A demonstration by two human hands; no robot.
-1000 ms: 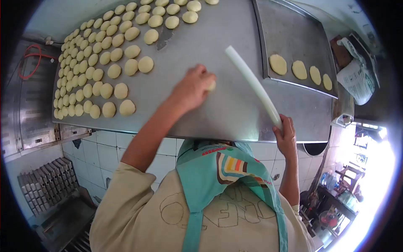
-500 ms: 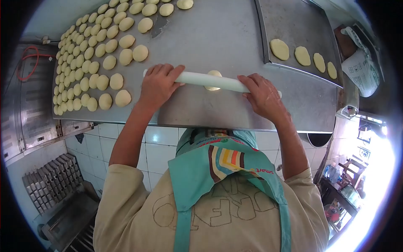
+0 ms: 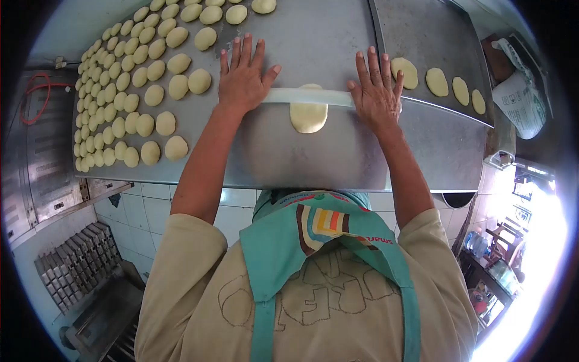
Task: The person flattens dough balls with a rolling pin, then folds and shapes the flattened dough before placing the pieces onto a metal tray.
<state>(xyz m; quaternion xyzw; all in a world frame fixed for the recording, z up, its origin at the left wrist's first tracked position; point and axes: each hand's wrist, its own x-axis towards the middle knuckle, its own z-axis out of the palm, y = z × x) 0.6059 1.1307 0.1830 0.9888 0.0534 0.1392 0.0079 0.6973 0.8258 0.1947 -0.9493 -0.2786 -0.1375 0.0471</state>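
Observation:
A white rolling pin [image 3: 282,95] lies crosswise on the metal table [image 3: 259,157]. Beneath it is a flattened oval of dough [image 3: 309,117], most of it showing on my side of the pin and a small part beyond. My left hand [image 3: 246,81] rests flat over the pin's left end, fingers stretched forward and thumb apart. Over the right end lies my right hand [image 3: 375,90], palm down with its fingers extended. Both palms hide the ends of the pin.
Many round dough balls [image 3: 154,95] cover the table's left side. At the right, a metal tray [image 3: 431,36] holds several flattened dough pieces [image 3: 437,82]. A printed bag [image 3: 522,99] stands past the tray. The table's front edge is just before my body.
Both hands have pushed the rolling pin forward, and their curled fingers have straightened out. The dough under it has become longer and flatter.

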